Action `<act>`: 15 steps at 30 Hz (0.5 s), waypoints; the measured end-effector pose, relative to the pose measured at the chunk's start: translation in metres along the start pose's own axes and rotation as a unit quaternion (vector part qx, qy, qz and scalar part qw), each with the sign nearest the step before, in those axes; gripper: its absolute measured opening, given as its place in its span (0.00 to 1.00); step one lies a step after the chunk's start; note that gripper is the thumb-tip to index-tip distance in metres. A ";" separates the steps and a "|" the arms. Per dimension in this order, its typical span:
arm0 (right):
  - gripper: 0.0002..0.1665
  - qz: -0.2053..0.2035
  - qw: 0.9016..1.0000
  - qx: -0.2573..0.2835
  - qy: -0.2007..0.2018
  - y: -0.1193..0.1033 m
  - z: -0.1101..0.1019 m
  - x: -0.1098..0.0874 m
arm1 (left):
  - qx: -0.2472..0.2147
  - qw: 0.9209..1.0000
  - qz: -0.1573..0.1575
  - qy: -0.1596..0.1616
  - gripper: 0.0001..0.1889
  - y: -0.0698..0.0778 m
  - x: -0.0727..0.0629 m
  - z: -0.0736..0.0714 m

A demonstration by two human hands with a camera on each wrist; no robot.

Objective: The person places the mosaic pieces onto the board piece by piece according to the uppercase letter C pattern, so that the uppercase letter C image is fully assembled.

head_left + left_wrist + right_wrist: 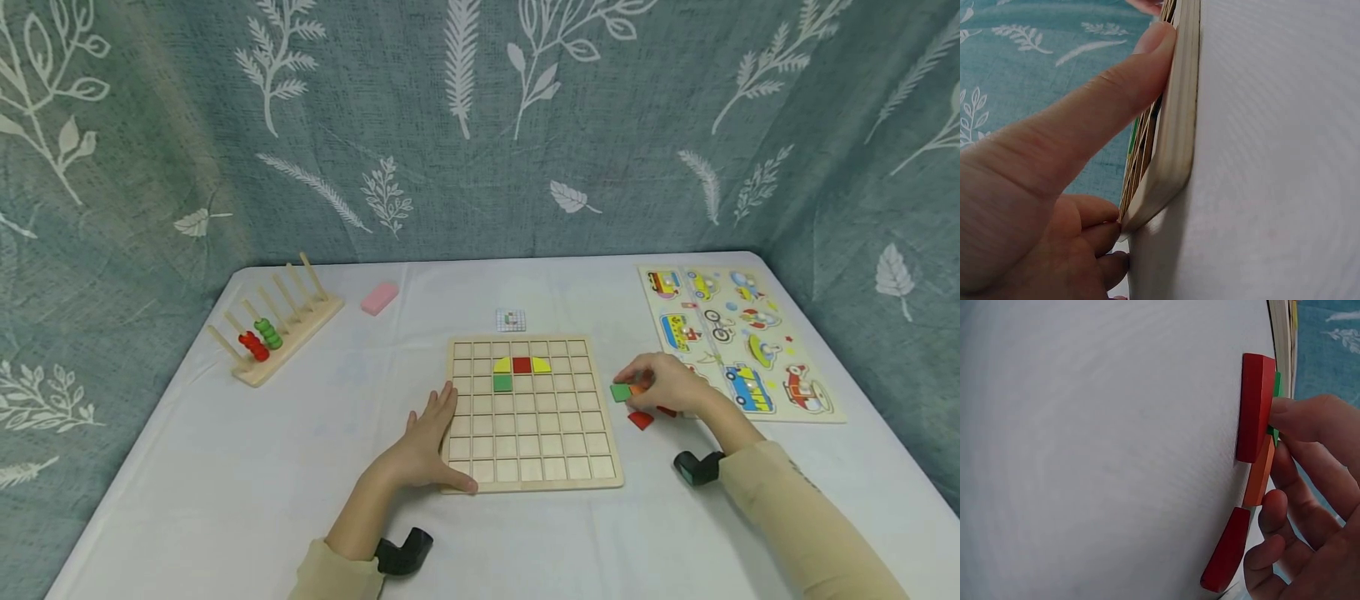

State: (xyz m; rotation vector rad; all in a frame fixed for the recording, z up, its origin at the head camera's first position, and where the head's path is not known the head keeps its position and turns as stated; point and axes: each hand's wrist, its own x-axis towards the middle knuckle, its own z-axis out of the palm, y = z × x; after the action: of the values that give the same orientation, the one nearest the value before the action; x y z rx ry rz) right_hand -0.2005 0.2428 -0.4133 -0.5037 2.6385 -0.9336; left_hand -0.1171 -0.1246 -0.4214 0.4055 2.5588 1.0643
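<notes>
A wooden grid board (534, 486) lies on the table. In its upper rows sit a red square (521, 365) between two yellow curved pieces (502, 365) and a green square (502, 383). My left hand (423, 443) rests along the board's left side, fingers extended, thumb on the front rim. To the right of the board, my right hand (666, 382) pinches a green block (620, 392) between thumb and fingers, at the loose pieces. Beside it lie an orange piece (1260, 475), a red piece (1255, 406) and another red piece (1227, 550). The fingers partly hide the green block.
A small pattern card (511, 320) lies behind the board. At the right is a vehicle picture puzzle board (780, 408), partly under the right forearm. Far left stands a wooden peg rack (296, 340) with red and green beads; a pink block (379, 298) lies near it.
</notes>
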 end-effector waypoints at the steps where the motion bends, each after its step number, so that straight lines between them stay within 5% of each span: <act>1: 0.17 0.001 1.000 -0.001 0.000 0.000 0.000 0.000 | 0.000 1.000 0.000 0.000 0.68 0.000 0.000 0.000; 15: 0.17 0.004 1.000 0.000 -0.001 0.003 0.000 0.000 | 0.002 1.000 0.002 -0.002 0.67 0.002 -0.001 -0.002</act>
State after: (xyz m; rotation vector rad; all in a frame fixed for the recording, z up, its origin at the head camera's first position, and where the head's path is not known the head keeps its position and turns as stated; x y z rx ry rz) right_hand -0.2010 0.2451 -0.4150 -0.4936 2.6371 -0.9290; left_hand -0.1166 -0.1248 -0.4190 0.4124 2.5590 1.0591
